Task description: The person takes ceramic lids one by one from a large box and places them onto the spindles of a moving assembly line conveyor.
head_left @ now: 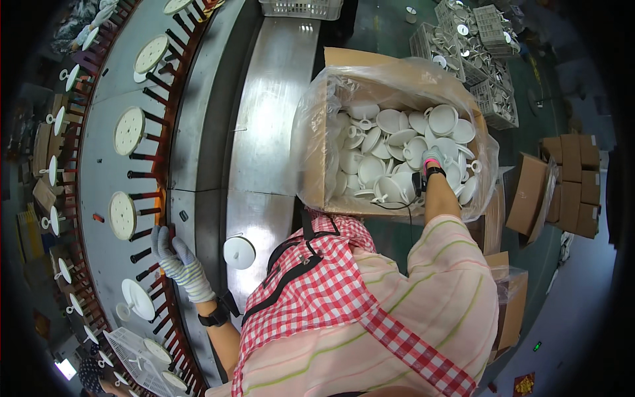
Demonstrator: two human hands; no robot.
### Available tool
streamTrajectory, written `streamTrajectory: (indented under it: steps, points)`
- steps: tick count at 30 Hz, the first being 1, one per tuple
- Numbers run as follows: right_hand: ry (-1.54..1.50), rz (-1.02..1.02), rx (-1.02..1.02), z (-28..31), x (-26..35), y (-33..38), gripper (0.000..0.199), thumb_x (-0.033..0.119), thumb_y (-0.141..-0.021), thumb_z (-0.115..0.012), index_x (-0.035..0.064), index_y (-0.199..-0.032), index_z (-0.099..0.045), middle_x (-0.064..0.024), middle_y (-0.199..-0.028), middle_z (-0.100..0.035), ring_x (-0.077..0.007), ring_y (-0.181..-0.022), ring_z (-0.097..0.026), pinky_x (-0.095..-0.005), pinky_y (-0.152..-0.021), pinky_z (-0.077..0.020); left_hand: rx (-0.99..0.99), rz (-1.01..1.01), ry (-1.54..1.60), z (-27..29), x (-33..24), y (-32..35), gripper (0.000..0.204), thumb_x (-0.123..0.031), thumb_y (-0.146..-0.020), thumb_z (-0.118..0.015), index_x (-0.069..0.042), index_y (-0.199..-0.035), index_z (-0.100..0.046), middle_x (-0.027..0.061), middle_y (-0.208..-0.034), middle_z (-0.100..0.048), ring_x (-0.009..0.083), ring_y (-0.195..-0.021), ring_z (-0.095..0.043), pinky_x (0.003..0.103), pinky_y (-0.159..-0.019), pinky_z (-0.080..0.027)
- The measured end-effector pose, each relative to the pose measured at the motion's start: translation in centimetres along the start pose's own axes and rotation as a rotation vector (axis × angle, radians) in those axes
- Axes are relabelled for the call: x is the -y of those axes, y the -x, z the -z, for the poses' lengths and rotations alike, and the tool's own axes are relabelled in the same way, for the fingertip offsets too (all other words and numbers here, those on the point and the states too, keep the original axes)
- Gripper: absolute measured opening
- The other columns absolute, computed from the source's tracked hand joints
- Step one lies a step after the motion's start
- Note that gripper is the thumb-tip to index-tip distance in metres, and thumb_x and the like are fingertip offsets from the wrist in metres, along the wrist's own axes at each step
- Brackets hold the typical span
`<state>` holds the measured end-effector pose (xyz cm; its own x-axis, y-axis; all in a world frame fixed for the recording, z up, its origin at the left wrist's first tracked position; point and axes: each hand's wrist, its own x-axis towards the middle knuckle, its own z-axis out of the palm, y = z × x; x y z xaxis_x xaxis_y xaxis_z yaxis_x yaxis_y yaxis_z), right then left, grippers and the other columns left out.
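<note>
Right hand (433, 159), gloved, is down among white plastic discs (390, 142) in the bag-lined cardboard box (316, 132); fingers buried, grip can't be told. Left hand (173, 255), gloved, fingers curled around a dark peg (142, 255) on the curved conveyor (112, 86). Judged: several fixtures beyond the left hand already carry discs, one loose disc (239, 252) lies just right of it, box still well filled, so plenty left. Brown cartons (569, 185) stack right of the right hand; grey crates (463, 46) beyond it.
</note>
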<state>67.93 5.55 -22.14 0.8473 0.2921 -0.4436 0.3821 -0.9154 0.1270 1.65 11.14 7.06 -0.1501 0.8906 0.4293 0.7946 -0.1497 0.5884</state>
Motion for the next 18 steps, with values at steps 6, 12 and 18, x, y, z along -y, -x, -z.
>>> streamTrajectory:
  steps: [6,12,18]
  points:
    - [-0.045,0.388,-0.750,7.8,-6.7,-8.7,0.034,0.026,-0.083,-0.048,0.0033,-0.108,-0.053,-0.0166,-0.104,-0.057,-0.0328,-0.093,-0.056,-0.0420,-0.077,-0.0457,0.031,0.084,0.032,0.5,3.1,2.2,0.027,-0.011,-0.086,-0.046,0.002,-0.110,-0.051,0.0170,-0.118,-0.048,0.0284,-0.110,-0.045,0.038,-0.096,-0.033]
    - [-0.194,0.406,-0.524,10.7,-6.9,-3.2,0.034,0.024,-0.083,-0.049,0.0026,-0.110,-0.052,-0.0156,-0.104,-0.057,-0.0315,-0.094,-0.055,-0.0401,-0.079,-0.0447,0.095,0.051,-0.117,1.5,0.4,4.6,0.027,-0.008,-0.074,-0.055,-0.004,-0.101,-0.055,0.0159,-0.108,-0.052,0.0341,-0.101,-0.049,0.040,-0.089,-0.038]
    - [-0.307,0.590,-0.592,12.9,-3.3,6.5,0.035,0.023,-0.083,-0.051,0.0019,-0.112,-0.051,-0.0147,-0.105,-0.057,-0.0302,-0.095,-0.054,-0.0382,-0.081,-0.0437,0.149,0.137,0.111,0.0,0.0,6.5,0.030,-0.013,-0.075,-0.059,-0.006,-0.105,-0.054,0.0138,-0.106,-0.055,0.0300,-0.089,-0.057,0.038,-0.078,-0.045]
